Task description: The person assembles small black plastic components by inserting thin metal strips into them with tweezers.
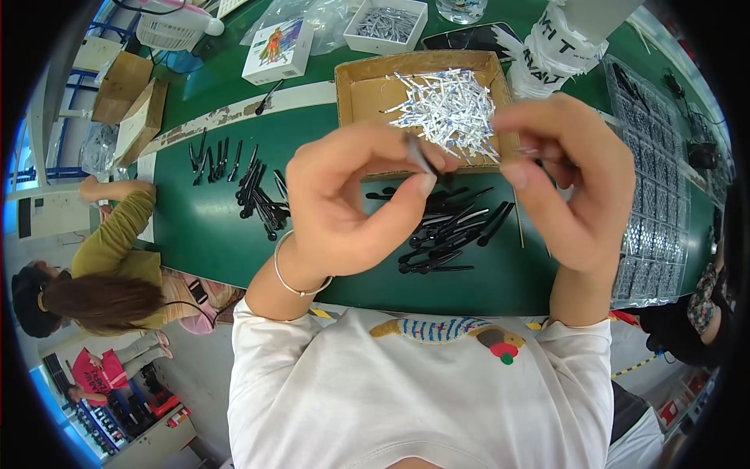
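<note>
My left hand (351, 205), with a bangle on its wrist, pinches a slim dark piece (423, 155) between thumb and forefinger. Opposite it, my right hand (574, 176) is raised with curled fingers. Motion smears those fingers, and whether they hold anything is unclear. Behind both hands stands a shallow cardboard box (361, 86) with a heap of small white strips (447, 105), some blue-marked. Below the hands lies a pile of slim black pieces (445, 230) with rounded ends. A second group of black pieces (258, 194) lies to the left.
Across the green table (211, 227) stand a white box of grey metal parts (386, 25), a printed white carton (278, 51) and a white-wrapped object (551, 55). Clear compartment trays (652, 187) line the right side. A co-worker (109, 266) sits at the left edge.
</note>
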Demonstrator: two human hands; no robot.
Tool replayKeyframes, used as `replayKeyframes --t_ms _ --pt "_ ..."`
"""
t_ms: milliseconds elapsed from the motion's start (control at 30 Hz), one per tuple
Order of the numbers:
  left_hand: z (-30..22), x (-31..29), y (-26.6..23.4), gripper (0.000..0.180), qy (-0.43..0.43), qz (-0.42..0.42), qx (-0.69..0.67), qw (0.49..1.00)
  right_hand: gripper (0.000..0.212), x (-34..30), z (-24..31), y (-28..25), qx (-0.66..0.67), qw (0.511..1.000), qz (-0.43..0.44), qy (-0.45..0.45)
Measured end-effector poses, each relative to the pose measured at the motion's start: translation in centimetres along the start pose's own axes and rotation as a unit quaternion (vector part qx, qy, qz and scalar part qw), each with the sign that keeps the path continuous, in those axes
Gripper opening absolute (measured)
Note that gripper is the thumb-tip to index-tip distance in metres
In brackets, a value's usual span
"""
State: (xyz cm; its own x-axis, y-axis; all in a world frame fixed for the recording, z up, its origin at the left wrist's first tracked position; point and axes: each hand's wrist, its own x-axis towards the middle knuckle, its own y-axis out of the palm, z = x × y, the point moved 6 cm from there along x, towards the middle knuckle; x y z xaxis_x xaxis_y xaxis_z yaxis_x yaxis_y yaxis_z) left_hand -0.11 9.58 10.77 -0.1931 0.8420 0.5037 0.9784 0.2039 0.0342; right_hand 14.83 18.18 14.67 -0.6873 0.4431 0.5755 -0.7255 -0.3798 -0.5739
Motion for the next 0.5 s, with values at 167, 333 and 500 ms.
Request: replayKeyframes --t_ms 167,333,500 --pt "0.8 -0.7 -0.1 0.011 -0.068 -0.003 0.086 0.994 0.038 -1.0 -1.7 4.3 0.290 0.943 0.004 0.165" --pt "-0.7 -2.4 -1.1 0.007 -0.058 -0.025 0.191 0.980 0.025 -2.0 -1.1 5.8 0.279 0.951 0.045 0.123" --pt "-0.6 -5.0 -2.0 0.010 -0.110 -0.020 0.130 0.985 0.022 -3.6 -0.4 7.0 0.259 0.949 0.079 0.163"
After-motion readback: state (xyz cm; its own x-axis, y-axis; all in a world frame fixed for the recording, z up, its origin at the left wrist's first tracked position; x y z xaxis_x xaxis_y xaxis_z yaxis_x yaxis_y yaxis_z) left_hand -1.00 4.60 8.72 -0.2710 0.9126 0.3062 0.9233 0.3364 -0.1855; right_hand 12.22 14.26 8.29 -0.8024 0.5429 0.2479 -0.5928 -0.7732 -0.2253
